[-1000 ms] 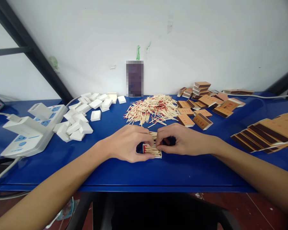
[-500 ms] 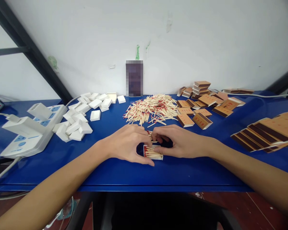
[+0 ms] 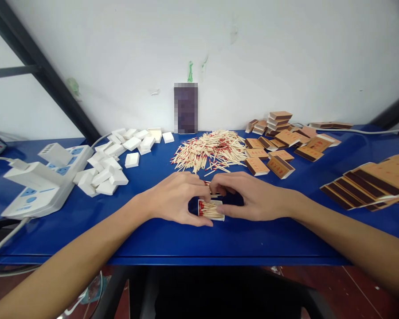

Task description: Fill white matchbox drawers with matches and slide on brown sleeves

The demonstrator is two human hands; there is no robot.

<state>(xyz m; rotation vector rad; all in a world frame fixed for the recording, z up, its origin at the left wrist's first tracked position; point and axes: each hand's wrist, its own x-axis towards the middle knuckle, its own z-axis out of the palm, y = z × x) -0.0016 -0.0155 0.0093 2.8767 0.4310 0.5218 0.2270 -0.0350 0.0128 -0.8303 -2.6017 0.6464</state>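
A small white matchbox tray (image 3: 212, 209) filled with red-tipped matches lies on the blue table (image 3: 186, 239) in front of me. My left hand (image 3: 176, 198) curls round its left end, thumb along the near edge. My right hand (image 3: 249, 196) cups its right end, and its fingertips pinch a few matches just above the tray. The fingertips of both hands meet over the tray. A loose heap of matches (image 3: 211, 150) lies just beyond my hands.
White inner trays (image 3: 111, 159) are piled at the left, beside white power strips (image 3: 36, 179) with cables. Brown matchbox sleeves (image 3: 279, 144) lie scattered at the back right, and flat brown sleeves (image 3: 369, 181) are fanned out at the far right. A dark blurred box (image 3: 185, 108) stands against the wall.
My right hand's fingers have shifted left over the tray and pushed the matches down into it. My left hand has stayed at the tray's left end.
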